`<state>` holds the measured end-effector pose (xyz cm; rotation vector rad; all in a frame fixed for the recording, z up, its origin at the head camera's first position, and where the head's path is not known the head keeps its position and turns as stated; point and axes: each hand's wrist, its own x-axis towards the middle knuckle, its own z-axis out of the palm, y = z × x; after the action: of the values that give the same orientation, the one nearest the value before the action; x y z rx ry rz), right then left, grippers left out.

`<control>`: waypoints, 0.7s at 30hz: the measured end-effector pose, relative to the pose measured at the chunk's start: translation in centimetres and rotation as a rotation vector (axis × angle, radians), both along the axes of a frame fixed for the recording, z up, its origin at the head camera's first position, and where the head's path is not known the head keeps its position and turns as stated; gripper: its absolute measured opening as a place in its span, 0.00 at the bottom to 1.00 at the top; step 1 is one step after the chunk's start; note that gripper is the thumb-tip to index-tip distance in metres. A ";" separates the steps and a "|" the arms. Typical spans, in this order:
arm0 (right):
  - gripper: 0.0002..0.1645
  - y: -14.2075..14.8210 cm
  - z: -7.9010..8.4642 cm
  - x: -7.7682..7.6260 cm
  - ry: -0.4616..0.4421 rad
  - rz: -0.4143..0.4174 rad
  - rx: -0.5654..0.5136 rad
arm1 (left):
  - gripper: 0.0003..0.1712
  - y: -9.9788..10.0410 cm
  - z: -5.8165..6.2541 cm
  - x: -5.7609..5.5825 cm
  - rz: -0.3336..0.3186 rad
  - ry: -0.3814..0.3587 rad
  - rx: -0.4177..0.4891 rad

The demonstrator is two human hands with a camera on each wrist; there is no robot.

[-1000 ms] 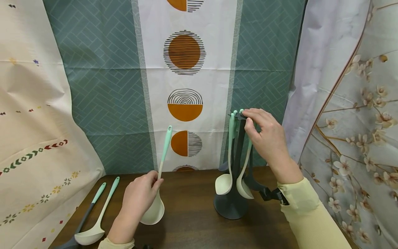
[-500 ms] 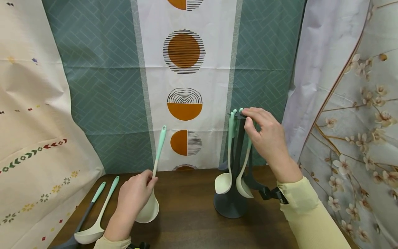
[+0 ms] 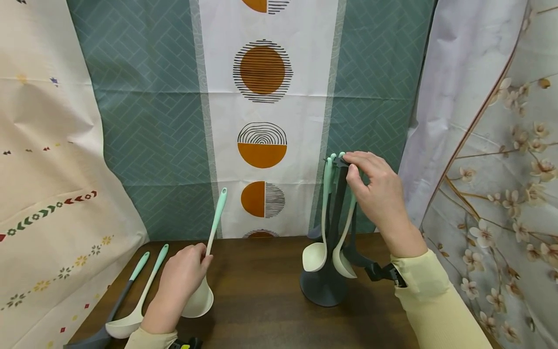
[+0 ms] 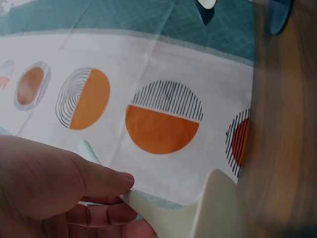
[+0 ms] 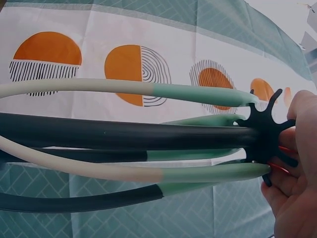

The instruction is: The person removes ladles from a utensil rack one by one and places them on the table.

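Pinching a cream serving spoon (image 3: 200, 299) by the stem just above its bowl, the L hand (image 3: 179, 275) has thumb one side, fingers bent in on the other. R hand (image 3: 378, 191) grips the star-shaped hook top (image 5: 261, 131) of a dark grey utensil stand (image 3: 334, 218), thumb & fingers around its edge. Spoon's over the L-centre of the wooden table (image 3: 257, 281), handle up, tilted; can't tell if the bowl touches. Prob. light, stiff, maybe a bit slick, not fragile; low stem looks a good hold, mint handle as alt. Stand's likely heavier, steadied best at the top; cream & grey utensils (image 3: 315, 257) hang off it. Far L: cream ladle (image 3: 126, 325) beside a grey utensil (image 3: 119, 300), both w/ mint handles. No brand, label or writing legible from any angle.
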<state>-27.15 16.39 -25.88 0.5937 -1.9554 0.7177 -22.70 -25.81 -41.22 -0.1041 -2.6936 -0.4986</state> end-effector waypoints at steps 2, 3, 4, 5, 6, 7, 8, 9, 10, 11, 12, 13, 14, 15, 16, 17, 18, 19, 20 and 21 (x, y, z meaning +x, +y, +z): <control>0.22 0.0 0.0 0.1 -0.005 -0.002 0.002 | 0.12 -0.3 -0.2 -0.1 0.004 -0.013 -0.007; 0.22 0.1 0.0 0.1 -0.008 -0.003 0.003 | 0.12 -0.4 -0.2 -0.2 0.006 -0.023 -0.009; 0.22 0.1 0.0 0.1 -0.010 -0.005 0.004 | 0.12 -0.6 -0.3 -0.3 0.008 -0.030 -0.012; 0.22 0.1 0.0 0.1 -0.012 -0.007 0.006 | 0.12 -0.7 -0.3 -0.4 0.010 -0.036 -0.011; 0.22 0.1 0.0 0.2 -0.013 -0.008 0.006 | 0.12 -0.8 -0.4 -0.5 0.012 -0.043 -0.010; 0.23 0.1 0.0 0.2 -0.014 -0.011 0.007 | 0.12 -0.8 -0.4 -0.5 0.015 -0.050 -0.010; 0.22 0.1 0.0 0.2 -0.015 -0.012 0.008 | 0.12 -0.9 -0.5 -0.6 0.019 -0.057 -0.010; 0.22 0.1 0.0 0.2 -0.015 -0.012 0.009 | 0.12 -1.0 -0.6 -0.7 0.022 -0.062 -0.010; 0.22 0.1 0.0 0.2 -0.015 -0.012 0.010 | 0.12 -1.2 -0.7 -0.7 0.026 -0.065 -0.009; 0.22 0.0 0.0 0.2 -0.015 -0.011 0.011 | 0.12 -1.3 -0.8 -0.8 0.030 -0.070 -0.008; 0.22 0.0 0.0 0.2 -0.015 -0.010 0.011 | 0.12 -1.4 -0.9 -0.8 0.033 -0.076 -0.006; 0.22 0.0 0.0 0.1 -0.014 -0.010 0.011 | 0.12 -1.6 -1.1 -0.8 0.036 -0.081 -0.006; 0.22 0.0 0.0 0.1 -0.013 -0.009 0.012 | 0.12 -1.7 -1.2 -0.9 0.040 -0.084 -0.006; 0.22 0.0 0.0 0.1 -0.012 -0.010 0.011 | 0.12 -1.8 -1.3 -0.9 0.042 -0.090 -0.005; 0.22 0.0 0.0 0.1 -0.010 -0.009 0.010 | 0.12 -1.9 -1.4 -1.0 0.044 -0.096 -0.002; 0.22 0.0 0.0 0.1 -0.008 -0.009 0.008 | 0.12 -2.0 -1.5 -1.0 0.046 -0.102 0.000; 0.22 0.0 0.0 0.1 -0.007 -0.010 0.007 | 0.11 -2.1 -1.6 -1.1 0.048 -0.106 0.001; 0.22 0.0 0.0 0.1 -0.006 -0.011 0.007 | 0.11 -2.2 -1.7 -1.1 0.049 -0.109 0.001; 0.22 0.0 0.0 0.1 -0.006 -0.011 0.007 | 0.11 -2.3 -1.8 -1.2 0.051 -0.115 0.003; 0.22 0.0 0.0 0.1 -0.007 -0.012 0.007 | 0.10 -2.4 -1.9 -1.2 0.051 -0.123 0.006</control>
<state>-27.05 16.35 -25.88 0.5840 -1.9666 0.7072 -23.92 -28.21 -43.12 -0.0029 -2.8060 -0.5127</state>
